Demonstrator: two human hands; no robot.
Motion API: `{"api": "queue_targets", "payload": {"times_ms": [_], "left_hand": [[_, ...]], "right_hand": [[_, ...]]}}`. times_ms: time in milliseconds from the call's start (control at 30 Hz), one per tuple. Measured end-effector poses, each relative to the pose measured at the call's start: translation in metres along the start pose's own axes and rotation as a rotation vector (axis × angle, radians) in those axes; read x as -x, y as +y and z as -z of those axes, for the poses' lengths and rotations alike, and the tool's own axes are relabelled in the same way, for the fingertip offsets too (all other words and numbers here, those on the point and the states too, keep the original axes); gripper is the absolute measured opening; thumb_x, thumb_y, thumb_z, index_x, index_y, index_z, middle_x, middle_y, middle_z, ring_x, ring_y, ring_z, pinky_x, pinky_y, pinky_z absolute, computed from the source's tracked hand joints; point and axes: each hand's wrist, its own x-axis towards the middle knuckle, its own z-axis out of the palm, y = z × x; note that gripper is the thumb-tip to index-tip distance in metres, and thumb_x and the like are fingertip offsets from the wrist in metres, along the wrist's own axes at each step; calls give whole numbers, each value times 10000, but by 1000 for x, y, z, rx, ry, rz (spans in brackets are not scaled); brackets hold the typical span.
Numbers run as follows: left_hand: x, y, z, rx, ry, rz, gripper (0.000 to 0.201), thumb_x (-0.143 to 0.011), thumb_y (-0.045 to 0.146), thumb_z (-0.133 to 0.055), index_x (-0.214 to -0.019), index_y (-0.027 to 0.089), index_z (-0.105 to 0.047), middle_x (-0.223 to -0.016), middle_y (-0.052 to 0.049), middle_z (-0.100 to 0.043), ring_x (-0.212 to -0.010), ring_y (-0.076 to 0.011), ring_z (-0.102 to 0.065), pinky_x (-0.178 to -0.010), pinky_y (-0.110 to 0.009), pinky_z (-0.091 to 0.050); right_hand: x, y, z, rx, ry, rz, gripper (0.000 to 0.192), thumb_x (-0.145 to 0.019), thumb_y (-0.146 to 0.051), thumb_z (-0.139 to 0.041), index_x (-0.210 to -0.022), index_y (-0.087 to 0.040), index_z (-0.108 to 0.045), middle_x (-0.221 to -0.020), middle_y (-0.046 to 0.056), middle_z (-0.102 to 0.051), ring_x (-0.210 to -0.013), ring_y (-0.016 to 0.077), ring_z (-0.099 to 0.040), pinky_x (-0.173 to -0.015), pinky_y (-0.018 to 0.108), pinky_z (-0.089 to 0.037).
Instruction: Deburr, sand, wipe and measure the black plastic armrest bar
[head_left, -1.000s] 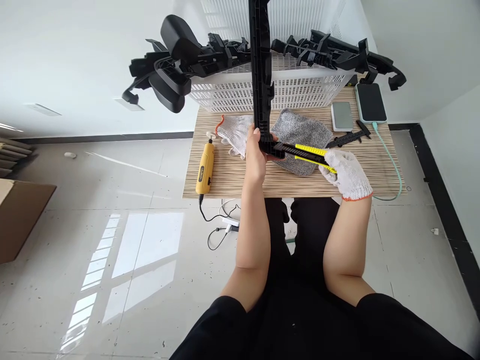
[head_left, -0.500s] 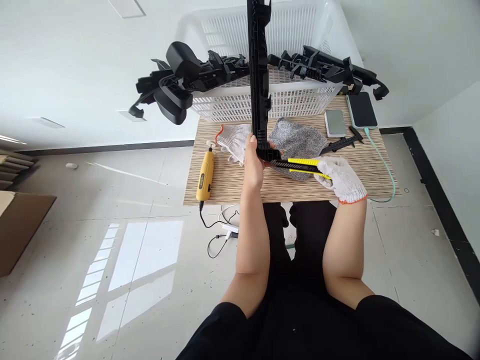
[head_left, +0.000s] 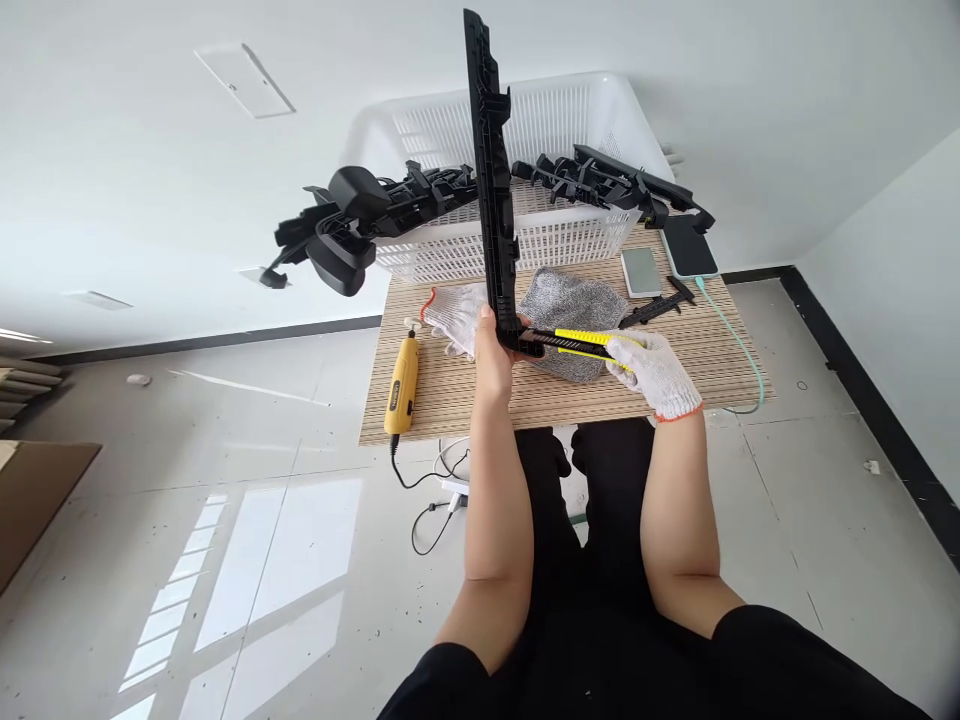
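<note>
My bare left hand [head_left: 491,352] grips the lower end of a long black plastic part [head_left: 491,180] and holds it upright over the small striped table [head_left: 697,370]. My right hand [head_left: 654,368], in a white knit glove, holds a yellow and black utility knife [head_left: 581,342]. The knife's tip touches the bottom end of the black part. A grey cloth [head_left: 574,300] lies under the knife and a loose white glove [head_left: 454,315] lies just left of the part.
A white slatted basket [head_left: 555,235] stands at the table's back with black plastic parts [head_left: 352,215] lying across it. A yellow rotary tool [head_left: 401,385] lies at the left. At the right are a caliper [head_left: 656,308], a grey box [head_left: 641,270] and a phone [head_left: 688,247] on a cable.
The view has tilted up and drawn back, so the top of the black part now shows. Both hands keep their hold, with the knife still at the part's lower end.
</note>
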Motion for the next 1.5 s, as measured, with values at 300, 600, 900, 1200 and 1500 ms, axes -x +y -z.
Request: {"api": "queue_targets", "payload": {"times_ms": [300, 600, 900, 1200, 1500], "left_hand": [[-1, -3, 0, -17, -22, -13, 522, -911, 698, -414, -868, 215, -606, -843, -53, -684, -848, -231, -756, -594, -303, -620], [-2, -5, -1, 5, -8, -20, 544, -894, 728, -435, -885, 213, -608, -845, -52, -673, -783, -205, -734, -573, -289, -615], [-2, -4, 0, 4, -13, -16, 542, -890, 733, -450, -943, 221, -620, -874, -59, -682, -754, -183, -695, -585, -293, -620], [-2, -3, -2, -6, -8, -4, 517, -909, 718, -417, -945, 231, -589, -870, -59, -682, -837, -225, -737, -576, -301, -618], [-2, -2, -1, -2, -9, -18, 500, -922, 704, -415, -927, 236, -591, -867, -56, -688, -844, -221, -733, -633, -325, -635]], "right_hand": [[-3, 4, 5, 29, -9, 6, 304, -700, -415, -812, -884, -178, -767, -612, -5, -572, -516, 59, -493, -409, 142, -349], [-2, 2, -2, -3, 72, 22, 278, -658, -398, -831, -785, -174, -728, -583, -24, -538, -516, 62, -519, -424, 140, -394], [-5, -2, -5, -89, 208, 35, 436, -646, -416, -835, -543, -185, -479, -557, -63, -378, -491, 30, -414, -462, 134, -443], [-4, -5, -8, -75, 198, 77, 452, -660, -402, -795, -514, -191, -423, -524, -64, -346, -473, 29, -362, -435, 137, -400], [-3, -6, -9, -31, 178, 25, 422, -631, -387, -838, -526, -192, -479, -537, -55, -365, -496, 43, -396, -449, 154, -415]]}}
